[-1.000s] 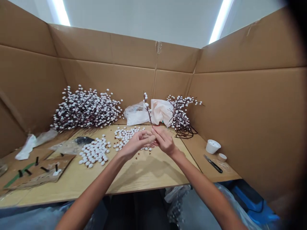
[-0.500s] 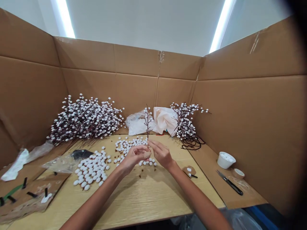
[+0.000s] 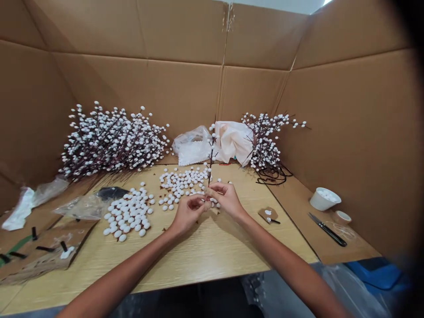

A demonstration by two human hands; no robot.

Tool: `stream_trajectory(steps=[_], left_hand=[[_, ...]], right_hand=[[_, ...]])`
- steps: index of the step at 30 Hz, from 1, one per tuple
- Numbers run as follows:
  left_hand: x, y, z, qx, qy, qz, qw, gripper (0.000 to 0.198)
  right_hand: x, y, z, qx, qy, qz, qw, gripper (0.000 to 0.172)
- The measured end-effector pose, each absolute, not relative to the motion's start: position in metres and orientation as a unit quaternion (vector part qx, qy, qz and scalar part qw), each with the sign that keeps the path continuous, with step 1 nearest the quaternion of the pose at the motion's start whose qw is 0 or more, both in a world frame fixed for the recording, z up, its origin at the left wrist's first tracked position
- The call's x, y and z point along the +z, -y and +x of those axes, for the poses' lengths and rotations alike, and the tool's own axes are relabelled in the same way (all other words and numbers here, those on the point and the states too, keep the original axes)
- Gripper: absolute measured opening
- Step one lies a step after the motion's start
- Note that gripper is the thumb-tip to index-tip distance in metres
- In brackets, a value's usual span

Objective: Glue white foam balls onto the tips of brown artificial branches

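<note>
Two hands: left hand [image 3: 189, 214] and right hand [image 3: 227, 199], side by side and close together, fingertips almost meeting.
Grip: both hands nearly closed, fingers and thumbs pinched on the low end of one thin dark twig [image 3: 210, 161].
Twig: straight up from the pinch, with a few white buds near the top.
Just past the grip: a wide spread of loose white buds [image 3: 182, 183] on a light wood table [image 3: 212, 251], the nearest ones almost at the fingers.
Left of the grip: a second pile of loose white buds [image 3: 127, 216], then a clear plastic sheet [image 3: 84, 207].
Far left: a cardboard piece [image 3: 43, 249] with small black bits on it.
Back left of the grip: a big heap of white-budded branches [image 3: 111, 143].
Straight back: a plastic bag of white buds [image 3: 192, 145], beside a peach paper [image 3: 233, 141].
Back right: a smaller bunch of white-budded branches [image 3: 266, 141].
Right of the grip: a small cardboard scrap [image 3: 268, 215].
Far right: a white cup of buds [image 3: 324, 198], a black-handled knife [image 3: 327, 229] and a roll of tape [image 3: 342, 217].
All around: tall cardboard walls [image 3: 347, 132].
</note>
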State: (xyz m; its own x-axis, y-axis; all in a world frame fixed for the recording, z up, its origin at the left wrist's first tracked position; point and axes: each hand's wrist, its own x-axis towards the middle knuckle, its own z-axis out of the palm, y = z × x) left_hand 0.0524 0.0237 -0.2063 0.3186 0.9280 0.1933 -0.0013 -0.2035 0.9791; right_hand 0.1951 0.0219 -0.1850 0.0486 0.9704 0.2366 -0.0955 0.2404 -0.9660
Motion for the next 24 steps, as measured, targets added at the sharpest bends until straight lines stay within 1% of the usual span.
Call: stream_trajectory(steps=[4, 6, 11, 16, 24], left_hand=[[-0.206, -0.02, 0.055, 0.471, -0.378, 0.615, 0.507, 0.027], [-0.205, -0.017, 0.057, 0.483, -0.377, 0.609, 0.504, 0.026], [-0.199, -0.01, 0.059, 0.496, -0.365, 0.608, 0.501, 0.025], [-0.202, -0.011, 0.058, 0.49, -0.357, 0.616, 0.503, 0.024], [-0.207, -0.011, 0.057, 0.482, -0.367, 0.61, 0.511, 0.024]], right_hand=[[-0.183, -0.021, 0.199, 0.519, 0.475, -0.396, 0.59, 0.028], [-0.184, -0.021, 0.199, 0.527, 0.465, -0.388, 0.596, 0.027], [-0.183, -0.019, 0.199, 0.482, 0.477, -0.399, 0.617, 0.022], [-0.181, -0.017, 0.198, 0.449, 0.483, -0.421, 0.622, 0.025], [-0.187, -0.017, 0.194, 0.452, 0.495, -0.418, 0.613, 0.026]])
